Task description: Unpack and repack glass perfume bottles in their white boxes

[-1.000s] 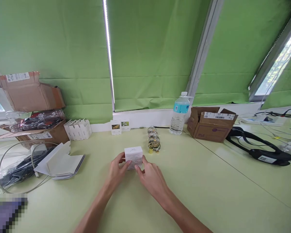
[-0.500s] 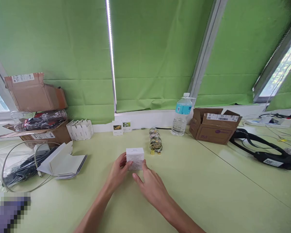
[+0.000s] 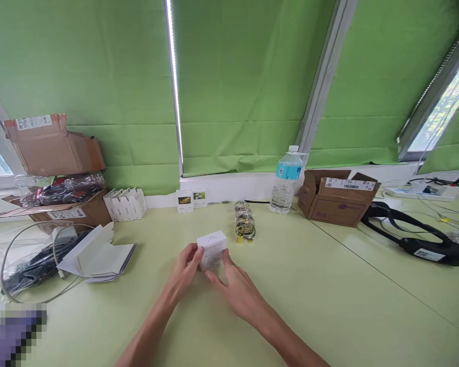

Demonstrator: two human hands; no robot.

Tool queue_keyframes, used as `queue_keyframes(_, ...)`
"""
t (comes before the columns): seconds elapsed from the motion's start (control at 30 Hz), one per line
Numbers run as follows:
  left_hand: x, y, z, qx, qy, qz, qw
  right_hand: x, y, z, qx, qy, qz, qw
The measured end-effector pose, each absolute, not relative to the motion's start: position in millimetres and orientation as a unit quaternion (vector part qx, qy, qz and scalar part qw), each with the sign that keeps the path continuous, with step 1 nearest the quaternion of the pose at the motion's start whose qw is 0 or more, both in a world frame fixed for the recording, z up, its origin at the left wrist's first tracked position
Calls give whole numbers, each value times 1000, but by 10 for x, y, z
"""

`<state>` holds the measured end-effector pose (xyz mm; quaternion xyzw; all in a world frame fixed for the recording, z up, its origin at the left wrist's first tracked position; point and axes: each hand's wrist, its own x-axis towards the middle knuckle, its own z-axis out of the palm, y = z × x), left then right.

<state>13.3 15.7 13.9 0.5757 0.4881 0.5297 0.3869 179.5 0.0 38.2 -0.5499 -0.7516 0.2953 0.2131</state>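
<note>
- Green blinds (image 3: 80,66) hang behind your tabletop (image 3: 329,306).
- Your left hand (image 3: 183,267) and right hand (image 3: 239,295) hold a white box (image 3: 213,250).
- Your fingers (image 3: 193,253) grip its sides; it looks closed.

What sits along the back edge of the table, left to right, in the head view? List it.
white cartons → small picture cards → plastic water bottle → open cardboard box

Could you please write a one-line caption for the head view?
Left hand and right hand hold a tilted white box at a pale green table.
</note>
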Motion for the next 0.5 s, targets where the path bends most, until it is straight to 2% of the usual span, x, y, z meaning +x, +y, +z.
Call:
queue_keyframes(0.17,139,119,202,565,465,546,407,1784,41,425,-438,-743,431,267)
queue_keyframes(0.3,133,128,213,553,423,571,435,1738,84,371,-461,-739,369,324)
queue_keyframes(0.4,100,139,193,557,409,524,499,1761,165,297,-480,-744,344,313)
queue_keyframes(0.5,73,162,140,587,412,494,492,1838,300,228,-482,-733,361,316)
